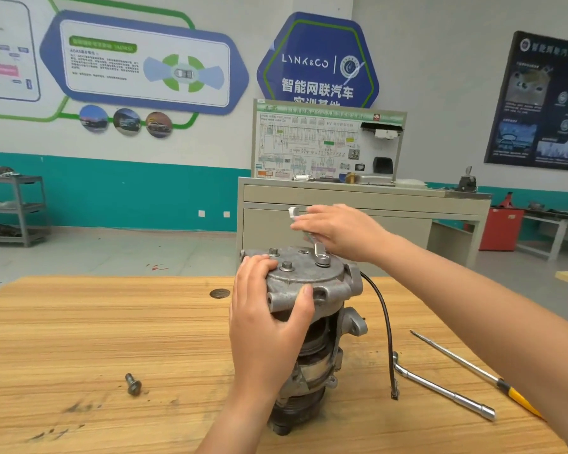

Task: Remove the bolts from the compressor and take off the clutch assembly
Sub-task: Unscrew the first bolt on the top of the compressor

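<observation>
A grey metal compressor (328, 290) stands upright on the wooden table (79, 339), its black pulley end down. My left hand (269, 322) grips the side of its top cover, thumb on the front. Two bolts (286, 266) stick up from the cover near my left fingers. My right hand (338, 229) holds a silver wrench (317, 249) whose lower end sits on a third bolt (323, 261) at the cover's right. One loose bolt (133, 384) lies on the table to the left.
A black cable (386, 322) hangs from the compressor down to the table. A silver socket wrench (440, 386) and a yellow-handled screwdriver (479, 371) lie at the right. A round hole (219, 293) is in the tabletop. A grey cabinet (358, 204) stands behind.
</observation>
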Tool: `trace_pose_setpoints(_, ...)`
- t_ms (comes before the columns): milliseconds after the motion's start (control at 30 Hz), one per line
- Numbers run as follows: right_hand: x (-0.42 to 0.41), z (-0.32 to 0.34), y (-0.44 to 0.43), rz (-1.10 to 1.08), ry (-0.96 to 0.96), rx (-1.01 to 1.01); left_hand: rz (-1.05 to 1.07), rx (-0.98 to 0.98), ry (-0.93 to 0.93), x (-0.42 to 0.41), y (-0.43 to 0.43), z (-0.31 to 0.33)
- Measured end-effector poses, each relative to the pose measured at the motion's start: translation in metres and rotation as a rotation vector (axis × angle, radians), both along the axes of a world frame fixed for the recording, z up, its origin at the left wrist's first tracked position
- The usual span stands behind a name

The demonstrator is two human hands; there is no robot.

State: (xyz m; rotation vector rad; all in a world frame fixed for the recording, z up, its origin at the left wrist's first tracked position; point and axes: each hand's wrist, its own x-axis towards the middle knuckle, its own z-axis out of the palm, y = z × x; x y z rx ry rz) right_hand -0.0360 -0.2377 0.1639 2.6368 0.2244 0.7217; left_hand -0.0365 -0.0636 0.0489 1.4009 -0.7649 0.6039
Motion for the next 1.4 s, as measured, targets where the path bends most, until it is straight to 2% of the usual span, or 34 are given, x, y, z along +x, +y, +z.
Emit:
trace_pose_setpoints(100,0.017,0.009,0.014,0.108,0.045,-0.147,0.008,-0.010,-0.016,0.000,0.000,0.000)
trace_pose_setpoints(167,0.008,0.007,0.010,0.152,-0.057,-0.136,0.006,-0.007,-0.017,0.000,0.000,0.000)
trace_pose_setpoints(200,0.002,0.006,0.004,0.153,-0.152,-0.054,0.002,-0.004,-0.012,-0.001,0.000,0.000)
trace_pose_setpoints(267,-0.016,0.007,-0.007,0.055,-0.332,0.248,-0.008,-0.001,0.001,-0.001,0.000,0.000)
trace_pose_setpoints(333,-0.036,0.014,-0.014,-0.073,-0.388,0.541,-0.011,-0.001,0.007,-0.002,0.001,0.000)
trace_pose_setpoints(400,-0.059,0.018,-0.015,-0.072,-0.380,0.650,-0.015,0.002,0.012,-0.003,0.001,0.000)
trace_pose_setpoints(500,-0.100,0.008,-0.004,-0.109,-0.255,0.587,-0.020,0.005,0.019,-0.004,0.002,0.000)
trace_pose_setpoints(633,-0.140,-0.021,0.021,-0.274,-0.091,0.334,-0.024,0.014,0.031,-0.004,0.002,0.001)
trace_pose_setpoints(933,-0.137,-0.025,0.034,-0.506,-0.054,0.239,-0.023,0.023,0.033,-0.004,0.002,0.001)
trace_pose_setpoints(1233,-0.130,-0.022,0.043,-0.548,-0.049,0.245,-0.029,0.012,0.023,-0.003,0.002,0.000)
trace_pose_setpoints(1400,-0.128,-0.022,0.050,-0.506,0.021,0.444,-0.031,0.018,0.020,-0.003,0.002,0.000)
